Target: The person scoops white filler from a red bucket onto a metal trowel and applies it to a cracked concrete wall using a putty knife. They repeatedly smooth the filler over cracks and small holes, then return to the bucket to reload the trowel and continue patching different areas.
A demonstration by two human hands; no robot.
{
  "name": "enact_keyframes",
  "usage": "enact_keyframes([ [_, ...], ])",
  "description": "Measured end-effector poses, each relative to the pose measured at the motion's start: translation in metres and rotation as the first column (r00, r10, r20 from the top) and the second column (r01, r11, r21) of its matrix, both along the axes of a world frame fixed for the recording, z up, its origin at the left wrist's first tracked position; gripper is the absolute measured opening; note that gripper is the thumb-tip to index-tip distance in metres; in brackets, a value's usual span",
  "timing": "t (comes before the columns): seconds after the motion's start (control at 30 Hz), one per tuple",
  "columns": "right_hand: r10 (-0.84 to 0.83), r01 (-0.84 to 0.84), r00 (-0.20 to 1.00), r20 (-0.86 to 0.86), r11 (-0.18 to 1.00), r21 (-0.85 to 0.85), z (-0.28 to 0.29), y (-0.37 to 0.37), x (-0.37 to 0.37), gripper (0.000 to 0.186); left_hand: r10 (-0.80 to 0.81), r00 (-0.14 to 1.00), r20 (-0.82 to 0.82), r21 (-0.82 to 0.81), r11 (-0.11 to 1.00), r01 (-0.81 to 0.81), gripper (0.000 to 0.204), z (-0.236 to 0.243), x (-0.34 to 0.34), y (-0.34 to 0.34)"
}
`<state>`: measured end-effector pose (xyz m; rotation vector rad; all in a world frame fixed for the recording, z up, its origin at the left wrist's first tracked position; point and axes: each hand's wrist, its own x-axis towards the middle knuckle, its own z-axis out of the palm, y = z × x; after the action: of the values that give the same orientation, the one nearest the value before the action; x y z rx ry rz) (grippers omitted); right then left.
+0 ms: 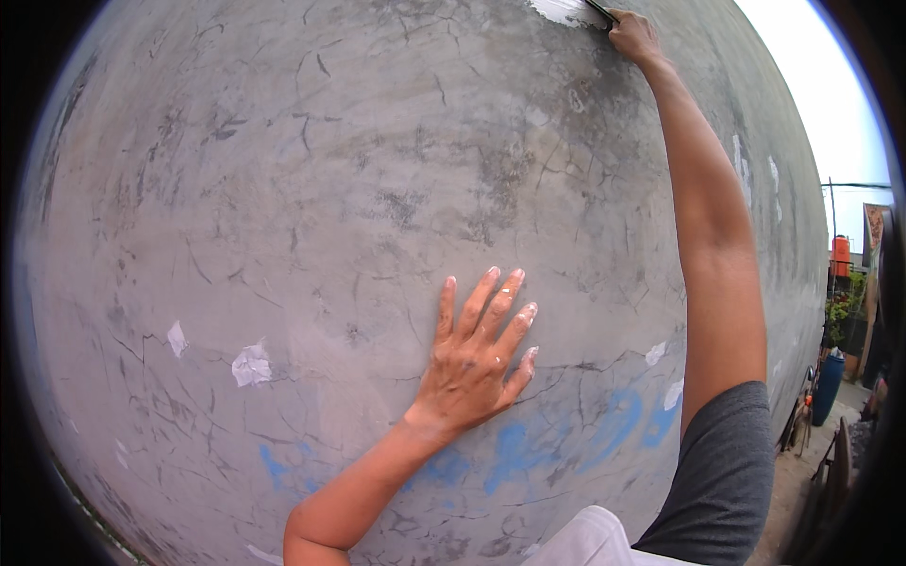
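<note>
A grey cracked plaster wall (330, 189) fills most of the view. High up, my right arm is stretched out and my right hand (635, 38) is closed round a putty knife (600, 11), its blade partly cut off by the upper edge. Beside the knife lies a patch of wet-looking white filler (564, 10), and the wall around it is darker. Lower down, my left hand (477, 363) rests against the wall with its fingers spread, holding nothing. White smears mark its fingertips.
Dried white patches (252, 365) dot the wall, and faded blue paint marks (514, 457) run below my left hand. Beyond the wall's right edge stand a blue barrel (829, 387), an orange tank (840, 255) and green plants (838, 316) along a paved strip.
</note>
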<state>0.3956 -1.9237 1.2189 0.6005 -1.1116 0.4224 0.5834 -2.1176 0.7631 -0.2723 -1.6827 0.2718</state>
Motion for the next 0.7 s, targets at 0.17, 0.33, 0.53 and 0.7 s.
enact_keyframes([
  [0.17, -0.107, 0.108, 0.993, -0.053, 0.994, 0.027, -0.042, -0.027, 0.021, 0.043, 0.002, 1.000, 0.001, -0.003, 1.000, -0.002, 0.038, 0.002, -0.001, 0.003],
  [0.33, -0.105, 0.114, 0.993, -0.055, 0.977, 0.178, -0.114, -0.043, 0.065, 0.041, 0.005, 1.000, 0.002, 0.000, 1.000, -0.005, 0.038, 0.001, 0.001, 0.001],
  [0.53, 0.093, -0.056, 0.983, -0.158, 0.974, 0.222, -0.130, -0.032, 0.074, 0.033, 0.008, 1.000, 0.011, 0.011, 1.000, -0.008, 0.038, -0.002, 0.001, -0.005],
  [0.7, 0.006, -0.007, 1.000, -0.011, 0.994, -0.107, -0.013, -0.013, 0.041, 0.025, 0.005, 1.000, -0.009, -0.006, 1.000, -0.005, 0.039, 0.001, 0.001, 0.000],
])
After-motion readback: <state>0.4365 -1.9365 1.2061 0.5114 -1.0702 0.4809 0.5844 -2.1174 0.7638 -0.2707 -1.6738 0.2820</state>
